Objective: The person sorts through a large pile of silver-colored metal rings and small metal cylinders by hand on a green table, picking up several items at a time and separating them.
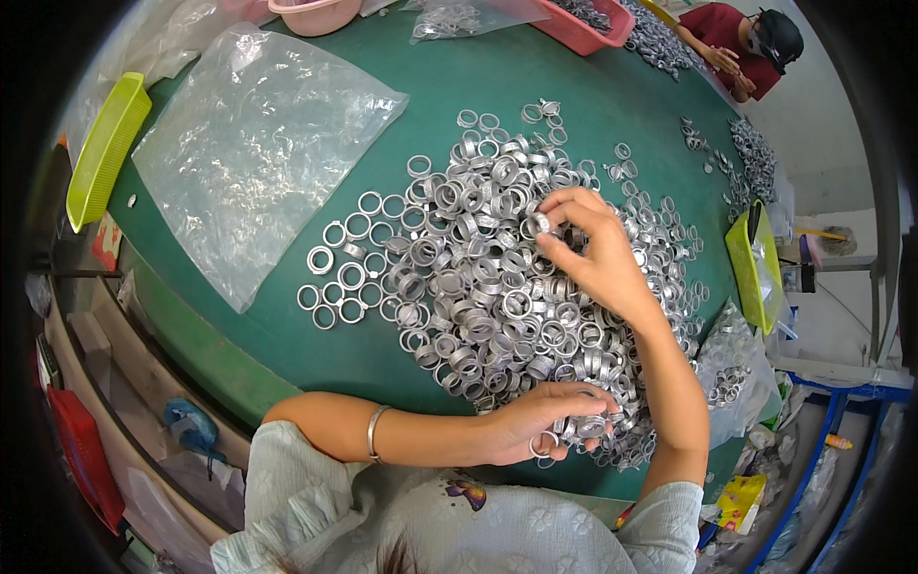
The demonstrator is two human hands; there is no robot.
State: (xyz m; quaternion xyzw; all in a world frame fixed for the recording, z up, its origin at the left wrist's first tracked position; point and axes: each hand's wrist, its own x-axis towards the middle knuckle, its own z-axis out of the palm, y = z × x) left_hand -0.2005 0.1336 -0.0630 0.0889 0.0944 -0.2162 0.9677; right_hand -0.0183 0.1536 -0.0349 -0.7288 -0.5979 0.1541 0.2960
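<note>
Garment: pale, floral-textured top, short sleeves, butterfly motif (pixel 467 493) at chest. Left wrist: thin metal bangle (pixel 375 430).

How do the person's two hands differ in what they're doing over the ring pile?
The right hand reaches out over the middle of the metal rings, pinching one ring in its fingertips. The left hand lies at the pile's near edge, curled around several rings. Both are bare and touch the same pile.
</note>
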